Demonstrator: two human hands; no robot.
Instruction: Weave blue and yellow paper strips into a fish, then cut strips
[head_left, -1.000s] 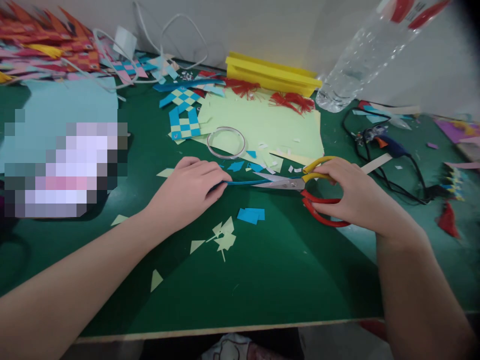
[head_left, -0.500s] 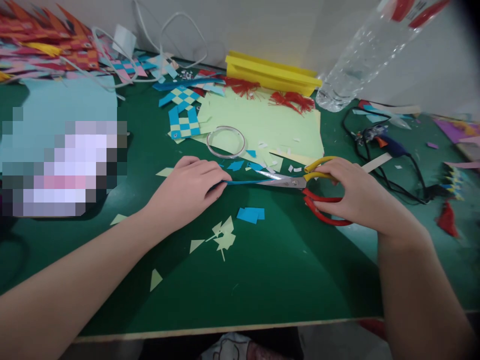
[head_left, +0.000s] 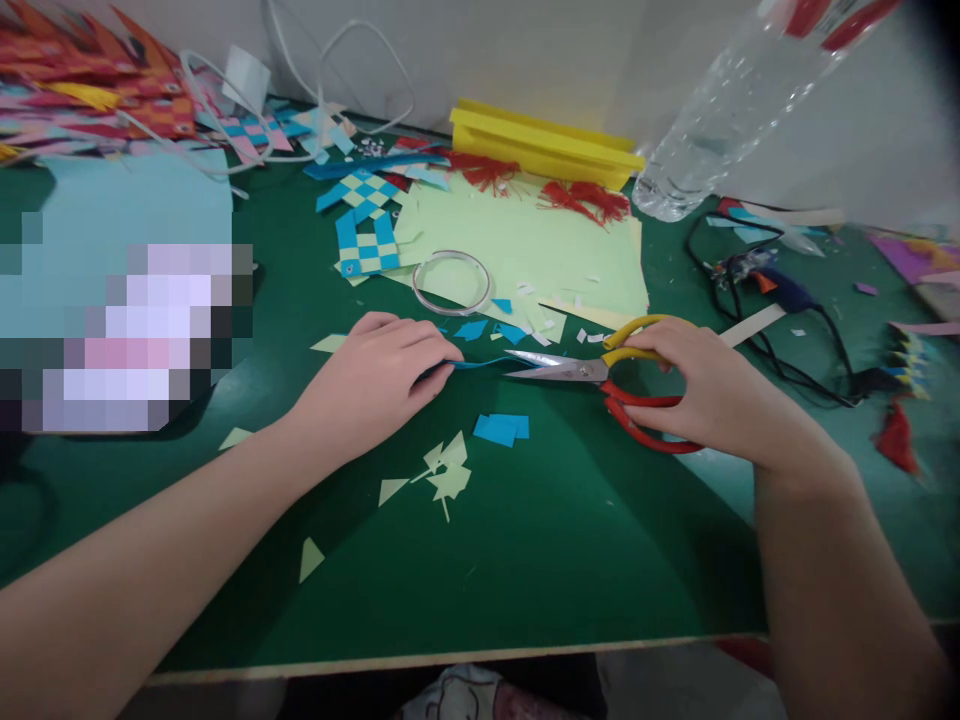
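Observation:
My left hand [head_left: 394, 372] is closed on a narrow blue paper strip [head_left: 480, 363], which runs out to the right from the fingertips. In my right hand [head_left: 712, 395] are scissors [head_left: 583, 371] with one yellow and one red handle. Their blades point left and stand slightly apart, with the strip's far end between them. Small blue paper pieces [head_left: 501, 429] lie on the table below the blades. Pale green paper scraps [head_left: 453, 464] are scattered nearer to me, below my left hand.
Behind the hands are pale green sheets [head_left: 570, 240], a roll of tape [head_left: 451, 283] and checkered woven paper fish [head_left: 369, 243]. A yellow folded piece [head_left: 544, 143] and a plastic bottle [head_left: 720, 125] stand by the wall. A black cord [head_left: 825, 350] lies right; a pixelated object [head_left: 142, 340] sits left.
The scissors have shifted slightly left and their blades have parted a little more. The blue strip now sags in a slight curve. My left hand has stayed in place.

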